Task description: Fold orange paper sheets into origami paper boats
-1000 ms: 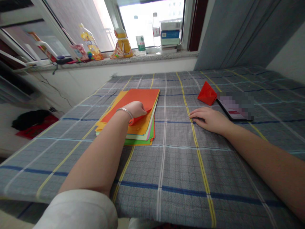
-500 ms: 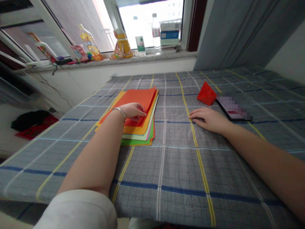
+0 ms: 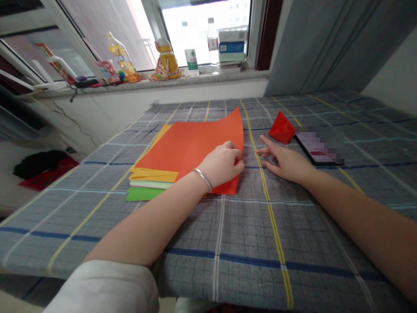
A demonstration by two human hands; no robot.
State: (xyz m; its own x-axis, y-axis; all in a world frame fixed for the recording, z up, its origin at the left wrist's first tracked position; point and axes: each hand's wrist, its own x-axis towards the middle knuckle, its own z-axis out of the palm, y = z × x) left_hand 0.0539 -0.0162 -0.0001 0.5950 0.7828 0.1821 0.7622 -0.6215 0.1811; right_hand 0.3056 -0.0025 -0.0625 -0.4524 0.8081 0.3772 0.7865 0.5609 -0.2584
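Note:
My left hand (image 3: 224, 164), with a silver bangle at the wrist, pinches the right edge of an orange sheet of paper (image 3: 192, 139). The sheet's far right corner curls upward, and its left part lies over a stack of coloured paper (image 3: 151, 184) showing yellow, pale and green layers. To the right, my right hand (image 3: 286, 163) hovers low over or rests on the cloth, fingers spread, holding nothing. Just beyond it stands a red folded paper shape (image 3: 282, 128), close to a phone (image 3: 321, 148) whose screen is blurred.
A grey checked cloth (image 3: 247, 230) covers the table. Along the windowsill (image 3: 156, 85) behind stand a yellow-labelled bottle (image 3: 122, 58), a clear bottle (image 3: 213, 43), a green-and-white cup (image 3: 192, 61) and stacked boxes (image 3: 232, 45). A grey curtain (image 3: 325, 48) hangs at the right.
My left hand has moved right, drawing the orange sheet partly off the stack. My right hand has stayed near its place, its fingers lifting and spreading.

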